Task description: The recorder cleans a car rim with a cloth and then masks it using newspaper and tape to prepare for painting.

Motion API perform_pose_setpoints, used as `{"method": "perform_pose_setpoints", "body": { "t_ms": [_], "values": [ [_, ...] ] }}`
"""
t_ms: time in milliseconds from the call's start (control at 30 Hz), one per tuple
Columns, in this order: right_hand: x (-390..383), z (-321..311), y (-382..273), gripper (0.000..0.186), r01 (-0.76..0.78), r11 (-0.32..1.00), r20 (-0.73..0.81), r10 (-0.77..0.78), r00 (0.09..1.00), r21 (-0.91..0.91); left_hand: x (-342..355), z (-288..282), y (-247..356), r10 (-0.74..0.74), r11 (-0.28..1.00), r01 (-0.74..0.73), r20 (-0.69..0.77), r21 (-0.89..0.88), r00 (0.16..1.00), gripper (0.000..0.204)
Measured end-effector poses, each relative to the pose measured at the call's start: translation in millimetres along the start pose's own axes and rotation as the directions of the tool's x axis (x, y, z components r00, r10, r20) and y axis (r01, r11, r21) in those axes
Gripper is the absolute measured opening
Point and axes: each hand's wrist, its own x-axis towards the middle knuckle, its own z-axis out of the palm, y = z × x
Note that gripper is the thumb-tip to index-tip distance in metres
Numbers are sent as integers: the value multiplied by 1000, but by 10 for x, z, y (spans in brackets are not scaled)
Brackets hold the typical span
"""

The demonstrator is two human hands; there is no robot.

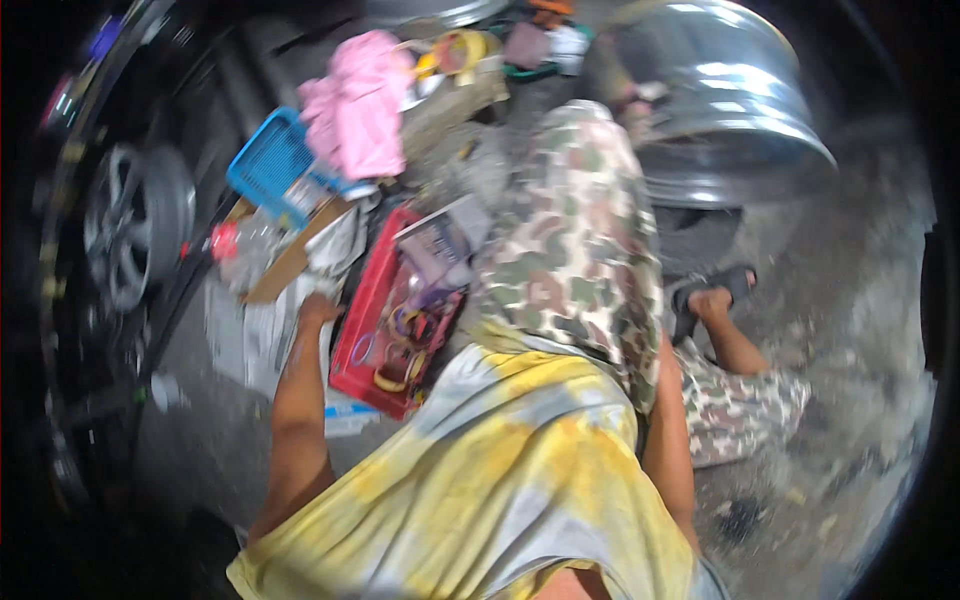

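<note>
My left hand (318,308) reaches down beside the left edge of a red tray (372,285), over pale crumpled sheets. It is small and smeared, so I cannot make out its fingers or anything in them. The tray holds rolls of tape (398,370) and other small items, and a grey printed box (436,246) rests across its far part. My right forearm (668,450) runs up beside my bent leg in camouflage trousers (570,240). That leg hides the hand at its end.
A shiny metal wheel rim (740,170) stands at the far right. Beyond the tray lie a blue basket (265,160), a pink cloth (362,100) and a clear bottle with a red cap (240,245). Another spoked wheel (125,230) is at the left.
</note>
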Motion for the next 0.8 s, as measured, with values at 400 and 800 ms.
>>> {"method": "perform_pose_setpoints", "body": {
  "t_ms": [400,800],
  "values": [
    [-4,-99,-785,20,392,785,196,-339,920,-480,-1543,-1438,575,32,982,-120,-496,-146,868,47],
    [165,-394,-1183,27,245,947,332,-303,893,207,-4075,-2563,3260,644,461,-844,-757,276,105,16]
  ]
}}
